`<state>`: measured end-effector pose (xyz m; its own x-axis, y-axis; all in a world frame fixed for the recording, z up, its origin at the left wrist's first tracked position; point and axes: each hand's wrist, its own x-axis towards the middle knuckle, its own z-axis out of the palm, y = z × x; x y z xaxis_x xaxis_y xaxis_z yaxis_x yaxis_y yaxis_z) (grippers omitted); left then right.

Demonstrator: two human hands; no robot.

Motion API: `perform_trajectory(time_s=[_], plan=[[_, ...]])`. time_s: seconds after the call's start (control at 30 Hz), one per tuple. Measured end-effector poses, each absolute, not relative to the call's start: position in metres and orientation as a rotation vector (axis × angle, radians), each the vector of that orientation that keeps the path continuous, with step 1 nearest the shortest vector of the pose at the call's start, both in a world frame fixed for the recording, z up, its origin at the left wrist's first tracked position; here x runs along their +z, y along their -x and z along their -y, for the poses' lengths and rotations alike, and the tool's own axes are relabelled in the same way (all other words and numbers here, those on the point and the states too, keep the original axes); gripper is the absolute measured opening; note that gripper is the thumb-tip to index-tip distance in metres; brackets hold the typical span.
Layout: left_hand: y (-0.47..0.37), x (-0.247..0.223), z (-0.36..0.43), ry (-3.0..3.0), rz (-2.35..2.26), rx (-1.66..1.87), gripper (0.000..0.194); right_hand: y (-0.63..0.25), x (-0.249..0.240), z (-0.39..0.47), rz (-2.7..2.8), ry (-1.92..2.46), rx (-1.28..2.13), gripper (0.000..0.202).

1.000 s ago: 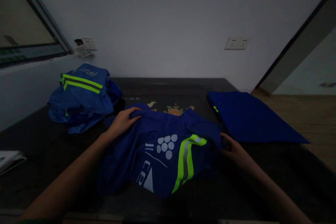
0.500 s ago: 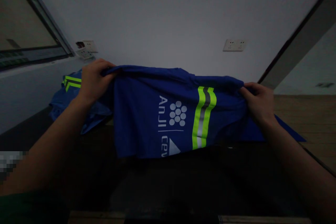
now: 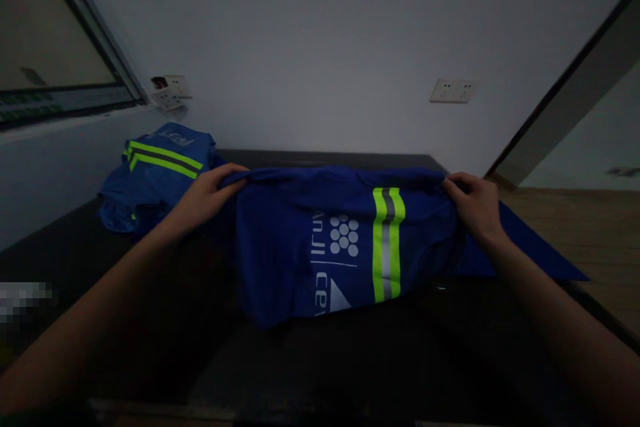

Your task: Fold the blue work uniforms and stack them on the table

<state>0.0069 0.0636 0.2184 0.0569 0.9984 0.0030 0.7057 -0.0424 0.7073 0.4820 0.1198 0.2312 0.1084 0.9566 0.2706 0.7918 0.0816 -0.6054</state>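
A dark blue garment [image 3: 280, 240] with white lettering, a cluster of white dots and a yellow-green and silver stripe is stretched between my hands over a dark table. My left hand [image 3: 210, 193] pinches its upper left corner. At the upper right corner, my right hand [image 3: 475, 200] grips the cloth between thumb and fingers. The lower edge of the garment hangs loosely toward me.
A crumpled pile of blue clothing [image 3: 160, 177] with yellow-green stripes lies at the left of the dark table [image 3: 320, 367]. Blue flat material [image 3: 535, 243] extends past the table's right edge. Wall sockets [image 3: 453, 91] and a window frame [image 3: 115, 73] are behind.
Both hands have come down with the garment, and my left hand has shifted to the right. More of the clothing pile and the table's back edge now shows.
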Motion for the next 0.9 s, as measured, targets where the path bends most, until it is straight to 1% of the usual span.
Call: perform_trajectory(time_s=[0.07, 0.13, 0.2, 0.27, 0.33, 0.43, 0.53, 0.63, 0.73, 0.8, 0.9], plan=[[-0.032, 0.232, -0.026, -1.787, -1.442, 0.604, 0.031, -0.498, 0.221, -0.115, 1.704, 1.765, 0.457, 0.03], [-0.061, 0.242, 0.018, -1.874, -1.042, 0.357, 0.03, -0.516, 0.212, -0.106, 1.694, 1.75, 0.634, 0.032], [-0.086, 0.246, 0.057, -1.892, -0.679, 0.079, 0.04, -0.533, 0.208, -0.09, 1.668, 1.727, 0.775, 0.035], [-0.102, 0.245, 0.08, -1.833, -0.495, -0.07, 0.049, -0.546, 0.212, -0.065, 1.66, 1.718, 0.86, 0.036], [-0.107, 0.247, 0.086, -1.742, -0.423, -0.118, 0.051, -0.557, 0.22, -0.035, 1.644, 1.702, 0.901, 0.034], [-0.099, 0.253, 0.065, -1.675, -0.429, -0.099, 0.046, -0.568, 0.232, 0.013, 1.497, 1.74, 0.906, 0.027], [-0.087, 0.243, 0.025, -1.762, -0.665, 0.024, 0.038, -0.577, 0.237, 0.05, 1.38, 1.902, 0.965, 0.032], [-0.078, 0.201, -0.021, -1.875, -0.987, 0.169, 0.038, -0.579, 0.239, 0.065, 1.441, 2.011, 0.906, 0.034], [-0.08, 0.148, -0.057, -1.93, -1.193, 0.19, 0.047, -0.572, 0.24, 0.058, 1.399, 2.078, 0.763, 0.04], [-0.088, 0.122, -0.069, -1.931, -1.251, 0.133, 0.053, -0.563, 0.235, 0.044, 1.384, 2.142, 0.709, 0.043], [-0.106, 0.105, -0.071, -1.931, -1.187, 0.031, 0.055, -0.549, 0.217, 0.018, 1.52, 2.249, 0.646, 0.048]])
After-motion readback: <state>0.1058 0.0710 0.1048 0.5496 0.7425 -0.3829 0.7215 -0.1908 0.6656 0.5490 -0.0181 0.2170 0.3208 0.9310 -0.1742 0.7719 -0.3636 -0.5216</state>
